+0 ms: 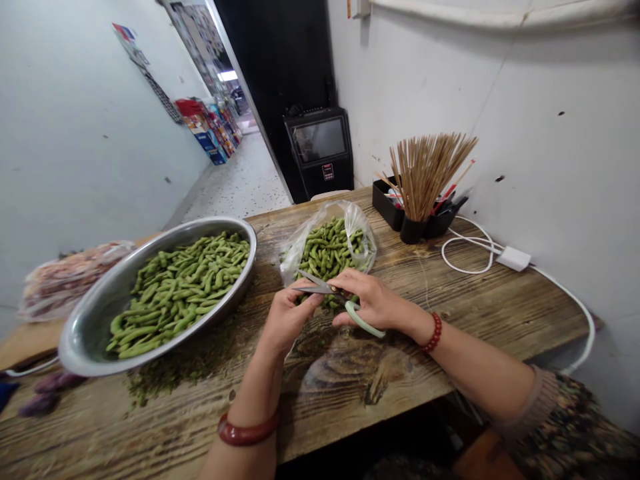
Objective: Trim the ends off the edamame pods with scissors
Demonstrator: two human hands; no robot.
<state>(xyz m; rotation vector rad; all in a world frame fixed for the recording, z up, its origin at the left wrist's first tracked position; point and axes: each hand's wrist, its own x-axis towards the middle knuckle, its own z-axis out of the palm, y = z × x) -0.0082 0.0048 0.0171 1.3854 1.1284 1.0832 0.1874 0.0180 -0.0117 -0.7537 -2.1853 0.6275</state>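
Note:
My right hand (375, 300) is closed around the pale green handles of a pair of scissors (367, 325), whose blades are parted and point left. Close to those blades, my left hand (286, 315) has its thumb and fingers pinched together; whatever is between them is too hidden to name. Just beyond both hands lies a clear plastic bag (357, 217), open at the top, with green soybean pods (325, 250) inside. To the left, a large metal basin (75, 347) holds a heap of green pods (185, 287).
Green trimmings (170, 373) litter the wooden table (345, 387) beside the basin. At the back right, a black organizer (385, 203) holds wooden skewers (430, 173), near a white cable with an adapter (513, 259). A filled plastic bag (70, 277) sits far left.

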